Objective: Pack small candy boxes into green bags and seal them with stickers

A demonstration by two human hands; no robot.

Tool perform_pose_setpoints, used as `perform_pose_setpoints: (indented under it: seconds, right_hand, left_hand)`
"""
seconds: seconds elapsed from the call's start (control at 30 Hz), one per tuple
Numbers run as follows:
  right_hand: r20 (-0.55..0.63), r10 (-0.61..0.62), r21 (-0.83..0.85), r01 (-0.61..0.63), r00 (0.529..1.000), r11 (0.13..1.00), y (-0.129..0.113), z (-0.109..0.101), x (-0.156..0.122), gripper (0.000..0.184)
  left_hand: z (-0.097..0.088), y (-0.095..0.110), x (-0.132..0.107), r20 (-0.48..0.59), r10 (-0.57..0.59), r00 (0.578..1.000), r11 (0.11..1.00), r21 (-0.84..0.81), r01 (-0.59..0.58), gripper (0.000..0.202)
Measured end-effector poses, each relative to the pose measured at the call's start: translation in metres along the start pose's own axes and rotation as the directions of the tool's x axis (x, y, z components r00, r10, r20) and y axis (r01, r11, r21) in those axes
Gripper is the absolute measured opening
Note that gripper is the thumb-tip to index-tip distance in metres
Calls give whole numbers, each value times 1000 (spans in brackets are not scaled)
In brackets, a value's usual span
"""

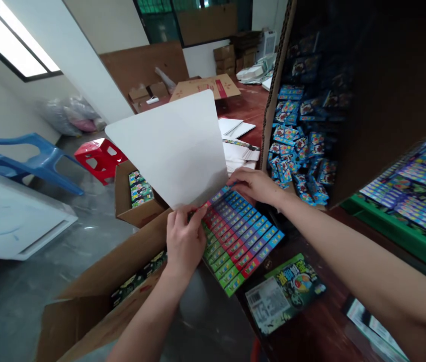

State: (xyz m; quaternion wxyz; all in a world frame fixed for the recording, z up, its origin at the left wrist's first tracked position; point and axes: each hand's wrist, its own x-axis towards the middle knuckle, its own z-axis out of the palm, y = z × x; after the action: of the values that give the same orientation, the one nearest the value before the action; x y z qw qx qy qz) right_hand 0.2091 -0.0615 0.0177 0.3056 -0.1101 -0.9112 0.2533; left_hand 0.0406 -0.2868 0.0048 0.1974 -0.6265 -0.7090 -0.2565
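A tray-like panel (237,236) shows rows of small rectangles in green, red, purple and blue. I cannot tell whether they are printed or separate little packs. A large white card (175,146) stands up from its far edge. My left hand (185,236) is closed, gripping the panel's far left corner at the foot of the white card. At the far right corner, my right hand (252,187) pinches the same edge, its thumb and fingers partly hidden. Close to the panel's right side, a dark green printed package (286,291) lies flat on the dark red table (333,327).
Right of my hands, a tall cardboard box (269,115) holds many blue packets (288,136). Beyond it is a green crate (378,218) of purple packs. Open cartons (84,281) stand lower left. A red stool (101,156) and blue chair (35,156) are farther left.
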Motion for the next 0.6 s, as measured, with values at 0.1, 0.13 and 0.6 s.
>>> perform_pose_setpoints:
  seconds: [0.1, 0.13, 0.6]
  right_hand:
    - [65, -32, 11, 31, 997, 999, 4, -3, -5, 23]
    - [91, -38, 14, 37, 995, 999, 6, -3, -6, 25]
    - [59, 157, -203, -142, 986, 969, -21, 37, -9, 36]
  left_hand:
    - [-3, 4, -8, 34, 46, 998, 999, 19, -47, 47]
    - [-1, 5, -11, 35, 54, 998, 998, 13, -55, 48]
    - [14, -9, 6, 188, 48, 981, 999, 2, -49, 38]
